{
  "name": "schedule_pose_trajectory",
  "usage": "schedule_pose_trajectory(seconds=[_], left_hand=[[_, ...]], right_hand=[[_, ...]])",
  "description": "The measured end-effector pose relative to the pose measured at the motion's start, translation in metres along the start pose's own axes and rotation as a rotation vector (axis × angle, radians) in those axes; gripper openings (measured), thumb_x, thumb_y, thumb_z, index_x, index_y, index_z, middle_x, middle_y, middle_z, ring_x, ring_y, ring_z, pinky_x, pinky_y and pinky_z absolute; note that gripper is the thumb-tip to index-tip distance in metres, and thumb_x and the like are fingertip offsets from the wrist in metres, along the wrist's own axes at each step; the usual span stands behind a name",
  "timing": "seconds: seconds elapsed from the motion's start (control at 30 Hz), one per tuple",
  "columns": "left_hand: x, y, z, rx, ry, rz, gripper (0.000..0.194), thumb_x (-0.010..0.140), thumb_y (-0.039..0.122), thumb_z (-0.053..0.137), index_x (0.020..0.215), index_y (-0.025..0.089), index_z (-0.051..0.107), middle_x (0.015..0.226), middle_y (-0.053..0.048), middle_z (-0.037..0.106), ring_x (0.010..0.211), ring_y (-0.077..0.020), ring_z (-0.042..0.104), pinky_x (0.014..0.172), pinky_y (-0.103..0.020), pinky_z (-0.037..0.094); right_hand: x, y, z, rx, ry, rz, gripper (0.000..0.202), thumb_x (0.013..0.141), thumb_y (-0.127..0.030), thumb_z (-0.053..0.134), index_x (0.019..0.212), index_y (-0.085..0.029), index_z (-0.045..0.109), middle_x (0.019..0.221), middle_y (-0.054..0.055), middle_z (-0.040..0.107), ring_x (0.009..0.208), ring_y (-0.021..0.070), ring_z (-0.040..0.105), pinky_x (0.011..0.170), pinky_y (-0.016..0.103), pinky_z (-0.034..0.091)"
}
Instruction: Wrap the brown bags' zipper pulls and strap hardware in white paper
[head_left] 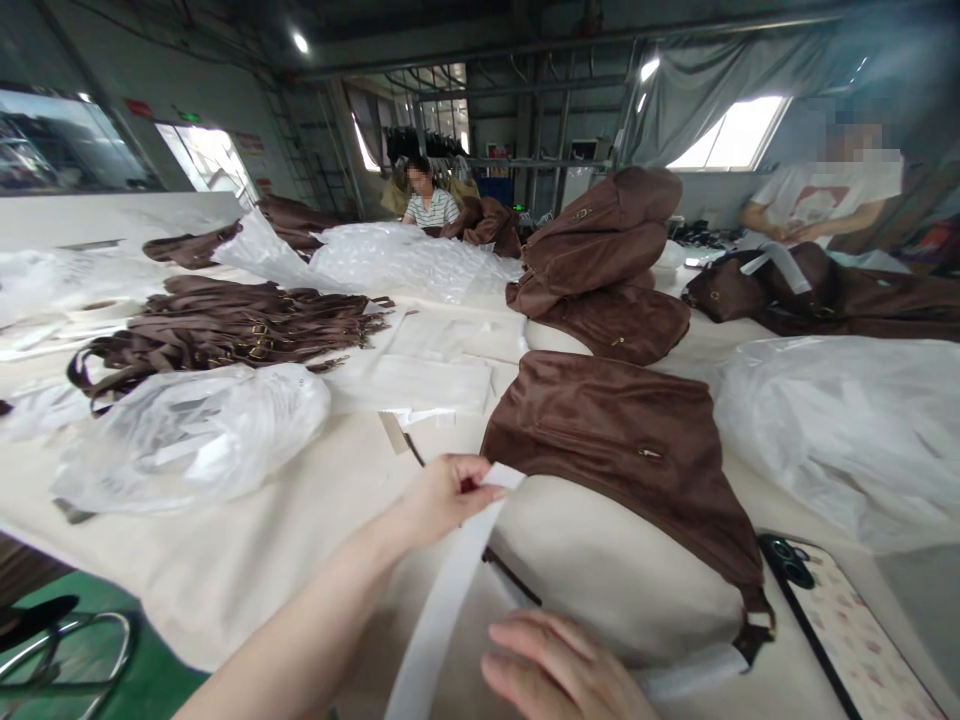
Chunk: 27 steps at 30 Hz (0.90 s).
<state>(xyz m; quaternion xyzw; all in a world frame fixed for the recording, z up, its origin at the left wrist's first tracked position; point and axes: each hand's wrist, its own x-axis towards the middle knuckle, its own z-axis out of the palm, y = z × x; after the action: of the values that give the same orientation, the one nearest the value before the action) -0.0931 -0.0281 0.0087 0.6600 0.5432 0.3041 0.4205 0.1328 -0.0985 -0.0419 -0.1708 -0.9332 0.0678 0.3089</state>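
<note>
A long white strip (448, 600) runs from the front edge of the view up to my left hand (442, 497), whose thumb and fingers pinch it near its far end. My right hand (562, 660) is low in the view with its fingers stretched out, to the right of the strip and apart from it. Beyond my hands lies a brown shoulder bag (607, 420) with a small zip pull on its side. Its curved strap side faces me, and a metal buckle (761, 622) sits at the right end. White wrapping (694, 672) covers part of the strap near my right hand.
A phone (862, 630) lies at the right edge. Stacked brown bags (607, 250) stand behind, with bundled brown straps (232, 325) to the left. Clear plastic bags (202, 430) lie on both sides. Two people, one in a striped shirt (433, 210), are farther back.
</note>
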Motion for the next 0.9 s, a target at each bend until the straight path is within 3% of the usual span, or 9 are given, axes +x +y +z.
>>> schedule_pose_trajectory(seconds=[0.1,0.2,0.33,0.47,0.6,0.67,0.73,0.8,0.9], left_hand=[[-0.005,-0.014,-0.057,0.163,-0.066,0.028,0.033,0.078,0.048,0.061,0.078,0.015,0.066,0.082,-0.002,0.061,0.079,-0.0149,0.055,0.069,-0.022,0.042],[-0.005,-0.029,-0.08,0.19,-0.213,0.073,0.031,0.077,0.046,0.064,0.083,0.016,0.069,0.107,-0.006,0.063,0.097,-0.0189,0.056,0.087,-0.025,0.04],[0.004,-0.037,-0.057,0.219,-0.297,0.07,0.03,0.075,0.044,0.065,0.085,0.016,0.07,0.095,-0.004,0.066,0.087,-0.0172,0.059,0.079,-0.022,0.042],[0.008,-0.03,-0.032,0.335,-0.262,0.023,0.026,0.074,0.04,0.064,0.074,0.014,0.067,0.071,0.0,0.06,0.065,-0.0122,0.053,0.058,-0.02,0.036],[-0.001,-0.015,-0.03,0.319,-0.145,0.078,0.022,0.078,0.036,0.06,0.07,0.015,0.063,0.066,0.003,0.054,0.061,-0.01,0.047,0.053,-0.019,0.032],[-0.007,-0.008,-0.03,0.307,-0.131,0.108,0.021,0.08,0.034,0.058,0.069,0.016,0.061,0.065,0.003,0.053,0.06,-0.0094,0.045,0.053,-0.02,0.03],[-0.01,-0.003,-0.026,0.334,-0.107,0.12,0.02,0.08,0.031,0.058,0.068,0.016,0.06,0.065,0.003,0.053,0.059,-0.0094,0.044,0.053,-0.02,0.03],[-0.013,0.0,-0.017,0.369,-0.086,0.141,0.018,0.079,0.029,0.059,0.067,0.016,0.059,0.067,0.002,0.055,0.061,-0.01,0.045,0.056,-0.021,0.031],[-0.015,0.004,-0.004,0.331,-0.135,0.2,0.014,0.077,0.024,0.062,0.067,0.016,0.058,0.074,0.0,0.058,0.066,-0.0108,0.048,0.06,-0.021,0.034]], right_hand=[[0.014,0.005,-0.02,0.045,-0.053,0.213,0.034,0.082,-0.007,0.048,0.112,-0.02,0.058,0.11,0.005,0.064,0.101,0.017,0.058,0.091,0.027,0.047],[0.032,0.014,-0.024,0.059,-0.143,0.421,0.031,0.082,-0.007,0.046,0.105,-0.021,0.062,0.113,0.006,0.061,0.105,0.02,0.055,0.093,0.034,0.046],[0.056,0.043,-0.003,0.028,-0.263,0.5,0.028,0.087,-0.016,0.045,0.109,-0.019,0.063,0.123,0.008,0.058,0.116,0.0234,0.05,0.101,0.039,0.038],[0.078,0.085,0.028,-0.008,-0.272,0.627,0.038,0.086,-0.016,0.043,0.121,-0.009,0.056,0.13,0.016,0.053,0.122,0.0257,0.044,0.106,0.039,0.031],[0.097,0.118,0.038,0.061,-0.176,0.852,0.032,0.083,-0.01,0.041,0.105,-0.013,0.065,0.117,0.015,0.062,0.112,0.0241,0.053,0.096,0.033,0.037],[0.1,0.122,0.034,0.075,-0.144,0.919,0.031,0.085,-0.013,0.038,0.093,-0.014,0.068,0.101,0.014,0.068,0.095,0.0222,0.061,0.083,0.031,0.043],[0.098,0.116,0.029,0.249,-0.156,1.017,0.037,0.091,-0.026,0.034,0.082,-0.015,0.068,0.076,0.01,0.067,0.066,0.0175,0.062,0.061,0.027,0.044],[0.095,0.104,0.026,0.618,-0.214,1.151,0.05,0.092,-0.045,0.03,0.073,-0.016,0.066,0.053,0.002,0.056,0.041,0.0117,0.047,0.041,0.024,0.031],[0.092,0.087,0.03,1.12,-0.217,1.205,0.044,0.08,-0.055,0.052,0.062,-0.016,0.059,0.044,-0.005,0.04,0.035,0.0062,0.03,0.036,0.022,0.016]])
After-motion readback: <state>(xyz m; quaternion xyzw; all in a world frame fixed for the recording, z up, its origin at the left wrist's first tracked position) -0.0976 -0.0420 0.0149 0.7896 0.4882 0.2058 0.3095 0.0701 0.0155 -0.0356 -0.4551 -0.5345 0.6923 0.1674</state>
